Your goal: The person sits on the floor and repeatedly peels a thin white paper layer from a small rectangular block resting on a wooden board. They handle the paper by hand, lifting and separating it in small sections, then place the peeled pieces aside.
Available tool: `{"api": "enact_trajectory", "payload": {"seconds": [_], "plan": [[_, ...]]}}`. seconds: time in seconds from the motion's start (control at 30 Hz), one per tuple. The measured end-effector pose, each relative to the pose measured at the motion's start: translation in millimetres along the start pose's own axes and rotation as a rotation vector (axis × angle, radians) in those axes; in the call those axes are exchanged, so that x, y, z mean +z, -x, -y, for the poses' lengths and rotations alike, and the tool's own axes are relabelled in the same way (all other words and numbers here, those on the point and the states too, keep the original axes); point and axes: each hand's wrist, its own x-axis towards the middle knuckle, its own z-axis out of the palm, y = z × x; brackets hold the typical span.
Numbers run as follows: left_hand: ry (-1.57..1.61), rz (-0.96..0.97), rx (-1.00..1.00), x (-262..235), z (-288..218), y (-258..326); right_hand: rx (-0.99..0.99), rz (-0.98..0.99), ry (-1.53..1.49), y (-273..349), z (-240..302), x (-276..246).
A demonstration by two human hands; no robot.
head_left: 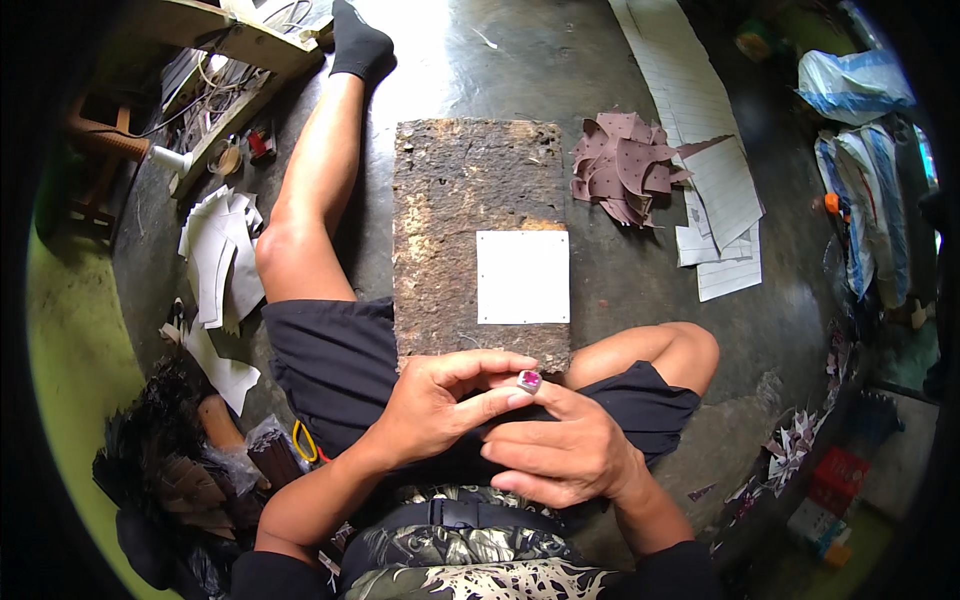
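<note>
Over my lap both hands come together at a silver-coloured ring point(529, 381) with a pink-red stone. My left hand point(435, 405) is closed, its thumb and a finger pinching around the ring. From the other side my right hand point(565, 450) meets it, with one finger reaching to the ring and the others curled. Whether the ring is worn on a finger is unclear, and anything inside the right fingers is hidden. Just beyond my hands lies a rough, worn brown board point(440, 250). On its right half rests a white square plate point(522, 277) with small dark dots along its edges.
Mauve dotted cut pieces point(625, 165) are heaped right of the board, beside long lined paper sheets point(735, 190). Pale cut pieces point(220, 260) lie left of my outstretched leg. Yellow-handled scissors point(301, 441) sit near my left hip. A wooden frame with cables point(225, 75) stands far left.
</note>
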Motion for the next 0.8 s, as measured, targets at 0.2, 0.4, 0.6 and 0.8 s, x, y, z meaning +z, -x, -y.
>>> {"api": "enact_trajectory", "payload": {"seconds": [0.2,0.4,0.6,0.8], "plan": [[-0.166,0.167,-0.174,-8,-21,-8,0.051,0.185,-0.15,1,10,2],[-0.24,0.287,-0.164,-5,-14,-10,0.029,0.261,-0.067,-2,11,5],[-0.171,-0.055,0.062,-9,-15,-14,0.073,0.061,-0.029,-16,-53,-56],[-0.668,0.194,0.729,-5,-138,36,0.666,-0.653,0.704,-30,-292,-165]]}}
